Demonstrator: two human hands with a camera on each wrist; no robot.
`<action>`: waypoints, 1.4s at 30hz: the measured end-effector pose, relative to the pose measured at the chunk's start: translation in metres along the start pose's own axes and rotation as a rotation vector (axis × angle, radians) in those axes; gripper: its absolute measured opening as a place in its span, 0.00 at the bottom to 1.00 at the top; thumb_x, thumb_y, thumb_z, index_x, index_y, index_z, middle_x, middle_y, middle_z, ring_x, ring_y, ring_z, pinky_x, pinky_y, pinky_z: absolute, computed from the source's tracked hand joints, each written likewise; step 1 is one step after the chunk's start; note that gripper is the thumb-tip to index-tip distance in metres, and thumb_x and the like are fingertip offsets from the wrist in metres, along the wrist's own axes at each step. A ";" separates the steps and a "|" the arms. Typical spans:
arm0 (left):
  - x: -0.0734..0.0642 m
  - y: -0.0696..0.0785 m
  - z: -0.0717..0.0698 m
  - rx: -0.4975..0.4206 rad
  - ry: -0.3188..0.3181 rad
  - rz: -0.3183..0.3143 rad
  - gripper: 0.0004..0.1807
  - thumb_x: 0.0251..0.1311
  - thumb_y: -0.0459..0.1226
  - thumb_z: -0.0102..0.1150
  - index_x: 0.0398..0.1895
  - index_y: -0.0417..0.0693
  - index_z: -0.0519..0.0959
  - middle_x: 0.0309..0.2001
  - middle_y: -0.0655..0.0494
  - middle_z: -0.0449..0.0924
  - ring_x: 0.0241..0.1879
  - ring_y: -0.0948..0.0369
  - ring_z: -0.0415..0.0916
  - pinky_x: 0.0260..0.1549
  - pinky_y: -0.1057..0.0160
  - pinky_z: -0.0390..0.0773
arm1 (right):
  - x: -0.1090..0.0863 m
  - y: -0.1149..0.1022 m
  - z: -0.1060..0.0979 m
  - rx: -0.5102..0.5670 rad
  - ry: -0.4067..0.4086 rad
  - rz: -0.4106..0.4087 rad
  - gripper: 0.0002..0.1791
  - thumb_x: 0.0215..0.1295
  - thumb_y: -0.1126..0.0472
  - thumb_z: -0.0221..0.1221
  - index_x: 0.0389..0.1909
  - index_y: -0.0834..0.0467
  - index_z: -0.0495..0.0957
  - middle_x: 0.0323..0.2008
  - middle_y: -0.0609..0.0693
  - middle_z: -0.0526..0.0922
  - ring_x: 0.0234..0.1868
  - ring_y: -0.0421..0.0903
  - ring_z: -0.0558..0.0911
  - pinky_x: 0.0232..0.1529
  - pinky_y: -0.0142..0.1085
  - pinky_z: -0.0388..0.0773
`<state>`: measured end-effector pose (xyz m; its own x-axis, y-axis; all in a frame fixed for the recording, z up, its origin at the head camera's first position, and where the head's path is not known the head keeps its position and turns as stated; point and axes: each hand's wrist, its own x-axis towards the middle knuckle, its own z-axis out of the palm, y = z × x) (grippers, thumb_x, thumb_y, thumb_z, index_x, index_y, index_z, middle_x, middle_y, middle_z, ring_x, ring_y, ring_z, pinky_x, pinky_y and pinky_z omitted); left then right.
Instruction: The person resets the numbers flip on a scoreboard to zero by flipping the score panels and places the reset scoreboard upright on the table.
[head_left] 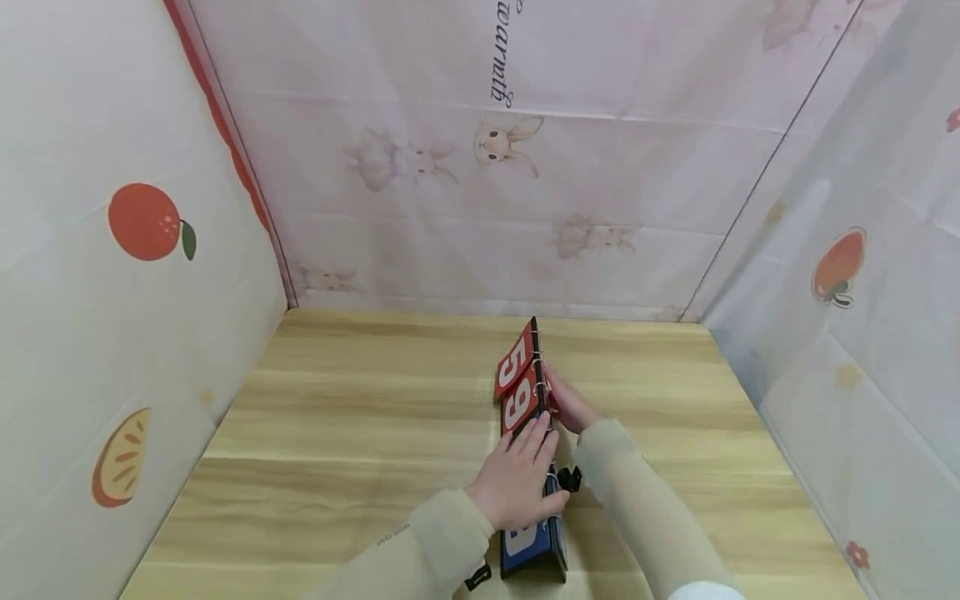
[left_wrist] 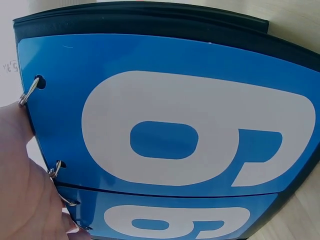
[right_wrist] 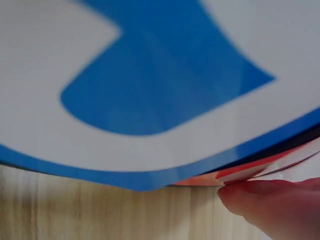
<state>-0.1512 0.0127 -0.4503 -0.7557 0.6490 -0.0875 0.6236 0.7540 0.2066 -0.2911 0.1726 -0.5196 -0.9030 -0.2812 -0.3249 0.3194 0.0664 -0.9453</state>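
Observation:
A tabletop flip scoreboard [head_left: 521, 408] stands tent-like on the table, its black spine running away from me. Red number cards showing 5 and 9 hang at the far end of its left face. Blue cards [left_wrist: 165, 115] with white numerals hang at the near end on metal rings. My left hand [head_left: 519, 479] rests over the spine, fingers extended and thumb across the top. On the right face, my right hand [head_left: 572, 407] is at the far, red end. In the right wrist view its fingertip [right_wrist: 250, 197] meets the lower edge of a red card [right_wrist: 240, 172]; the other fingers are hidden.
The scoreboard stands on a wood-grain table [head_left: 360, 392]. Printed cloth walls enclose it: a pink rabbit-patterned back wall [head_left: 420, 250], a left wall [head_left: 67, 333] and a right wall [head_left: 885, 400] with fruit prints. Black wrist fittings [head_left: 570, 479] show near the sleeves.

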 end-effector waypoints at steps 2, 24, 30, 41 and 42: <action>0.001 0.000 -0.002 0.009 0.004 -0.005 0.42 0.64 0.62 0.35 0.73 0.47 0.48 0.74 0.50 0.35 0.71 0.54 0.38 0.63 0.47 0.53 | 0.000 -0.002 0.000 0.001 -0.005 -0.022 0.35 0.69 0.34 0.33 0.70 0.50 0.56 0.59 0.62 0.69 0.54 0.54 0.72 0.50 0.48 0.70; 0.006 0.001 -0.002 -0.025 -0.046 -0.027 0.44 0.62 0.65 0.36 0.74 0.49 0.49 0.74 0.52 0.35 0.71 0.55 0.39 0.62 0.46 0.54 | -0.007 -0.030 -0.006 0.224 0.427 -0.193 0.29 0.68 0.56 0.53 0.64 0.65 0.57 0.56 0.63 0.72 0.54 0.53 0.76 0.56 0.42 0.70; 0.008 -0.002 -0.006 -0.008 0.004 -0.013 0.43 0.63 0.64 0.35 0.73 0.48 0.48 0.74 0.51 0.34 0.71 0.54 0.38 0.63 0.46 0.53 | -0.013 -0.061 -0.002 0.280 0.457 -0.240 0.31 0.66 0.63 0.56 0.66 0.62 0.56 0.55 0.63 0.72 0.47 0.48 0.80 0.48 0.36 0.75; 0.003 0.002 -0.004 -0.036 -0.036 -0.010 0.43 0.63 0.64 0.35 0.74 0.48 0.48 0.74 0.51 0.34 0.71 0.54 0.38 0.62 0.46 0.53 | -0.006 -0.059 0.004 0.252 0.352 -0.277 0.41 0.65 0.62 0.57 0.72 0.57 0.45 0.64 0.62 0.64 0.60 0.53 0.69 0.56 0.41 0.69; 0.003 0.002 -0.004 -0.035 -0.034 -0.010 0.43 0.63 0.64 0.35 0.74 0.48 0.47 0.74 0.51 0.33 0.71 0.54 0.38 0.63 0.46 0.53 | -0.005 -0.058 0.005 0.203 0.326 -0.286 0.39 0.65 0.61 0.57 0.71 0.58 0.47 0.63 0.61 0.65 0.60 0.53 0.69 0.57 0.42 0.68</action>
<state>-0.1534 0.0154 -0.4462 -0.7543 0.6449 -0.1231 0.6080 0.7569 0.2395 -0.3035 0.1653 -0.4629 -0.9956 0.0561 -0.0754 0.0650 -0.1675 -0.9837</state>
